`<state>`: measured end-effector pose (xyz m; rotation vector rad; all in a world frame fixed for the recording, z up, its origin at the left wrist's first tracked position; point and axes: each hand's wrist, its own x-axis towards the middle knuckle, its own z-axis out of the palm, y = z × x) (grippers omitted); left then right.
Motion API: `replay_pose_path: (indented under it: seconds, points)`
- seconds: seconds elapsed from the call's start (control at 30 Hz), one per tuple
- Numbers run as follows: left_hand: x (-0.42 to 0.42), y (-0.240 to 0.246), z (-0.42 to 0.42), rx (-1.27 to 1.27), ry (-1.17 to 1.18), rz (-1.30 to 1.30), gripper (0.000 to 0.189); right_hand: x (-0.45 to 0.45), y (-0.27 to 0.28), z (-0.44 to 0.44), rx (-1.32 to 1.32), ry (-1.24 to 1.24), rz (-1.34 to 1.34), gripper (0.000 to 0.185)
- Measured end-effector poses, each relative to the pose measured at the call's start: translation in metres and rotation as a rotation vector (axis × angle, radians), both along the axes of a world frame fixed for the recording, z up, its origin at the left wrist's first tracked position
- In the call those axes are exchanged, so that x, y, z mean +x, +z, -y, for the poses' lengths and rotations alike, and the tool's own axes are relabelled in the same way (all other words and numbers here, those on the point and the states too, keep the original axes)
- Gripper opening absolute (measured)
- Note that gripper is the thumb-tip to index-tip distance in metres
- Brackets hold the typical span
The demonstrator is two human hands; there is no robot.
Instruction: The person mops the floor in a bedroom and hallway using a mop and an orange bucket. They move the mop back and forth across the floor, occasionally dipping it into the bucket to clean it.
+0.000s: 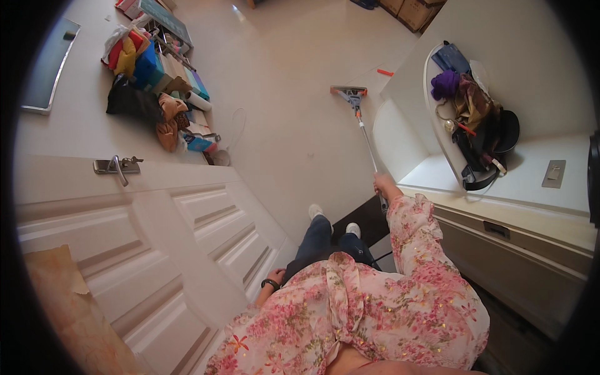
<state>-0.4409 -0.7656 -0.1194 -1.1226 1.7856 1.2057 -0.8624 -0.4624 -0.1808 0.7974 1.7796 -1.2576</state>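
Note:
My right hand [386, 184] grips the pole of a long-handled mop [368, 140]. Its grey and orange head [349, 91] rests on the pale floor [286, 108] ahead of me. The lower grip end of the pole shows just below my fist. Down at my side, by the dark trousers, hangs my left hand [275, 276], with a dark band on the wrist. Its fingers are partly hidden, so whether it holds anything cannot be told. To the right of the mop head lies a small orange-red strip [385, 72] on the floor.
A white panelled door [206, 206] with a lever handle [119, 169] and keys stands on my left. Beyond it, boxes and bags [159, 79] pile along the wall. At right, a rounded shelf [438, 112] bears bags and cloths. Cardboard boxes [415, 14] stand at the far right.

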Motion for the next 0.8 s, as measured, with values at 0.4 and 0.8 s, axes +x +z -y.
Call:
replay_pose_path:
  seconds: [0.4, 0.8]
  points:
    - [-0.032, -0.01, -0.014, -0.04, -0.168, -0.041, 0.027, 0.275, 0.055, -0.196, 0.25, 0.53, 0.18, 0.044]
    - [-0.047, -0.006, -0.024, 0.118, 0.157, -0.067, 0.021, 0.254, 0.127, -0.186, 0.442, 0.564, -0.096, 0.018]
